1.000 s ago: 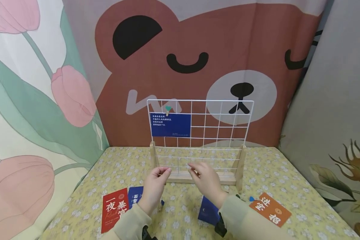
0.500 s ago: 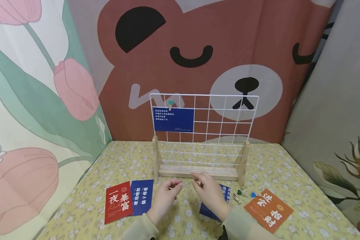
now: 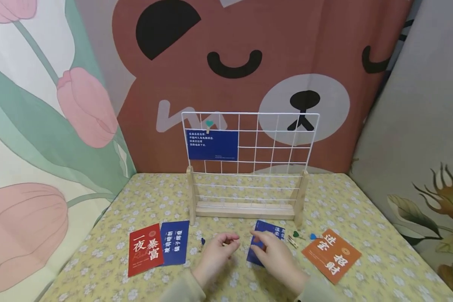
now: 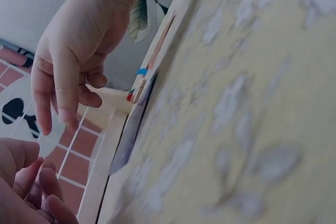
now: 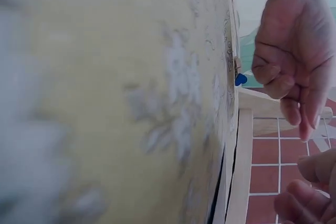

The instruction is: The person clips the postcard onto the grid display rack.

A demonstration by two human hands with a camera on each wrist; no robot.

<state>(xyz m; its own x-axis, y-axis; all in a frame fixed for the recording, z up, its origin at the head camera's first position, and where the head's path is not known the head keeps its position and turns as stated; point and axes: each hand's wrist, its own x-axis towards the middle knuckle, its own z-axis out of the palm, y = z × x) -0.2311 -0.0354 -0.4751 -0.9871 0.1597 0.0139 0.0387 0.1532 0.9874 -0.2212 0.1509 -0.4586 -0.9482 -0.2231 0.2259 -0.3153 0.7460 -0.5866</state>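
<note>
My left hand [image 3: 217, 256] hovers over the floral cloth with loosely bent fingers, holding nothing. Facing it, my right hand [image 3: 277, 256] hangs relaxed above a blue card [image 3: 263, 227] and hides part of it; both wrist views show a gap between the two hands. Behind them stands a white wire grid rack [image 3: 273, 147] with wooden feet. A dark blue card [image 3: 215, 149] hangs at its upper left from a small wooden clip with a teal heart [image 3: 209, 123]. Left of my left hand lies a clip with a dark blue heart [image 3: 202, 241].
A red card [image 3: 145, 251] overlaps a blue card [image 3: 175, 243] at the left. On the right lie an orange card [image 3: 332, 256], a clip with a blue heart [image 3: 313, 236], a green-heart clip [image 3: 296, 234] and a wooden clip [image 3: 292, 242]. Printed curtains enclose the table.
Both hands have drawn back from the rack's base toward me and lower over the table. The blue cards beside them show more now. The head view has shifted slightly.
</note>
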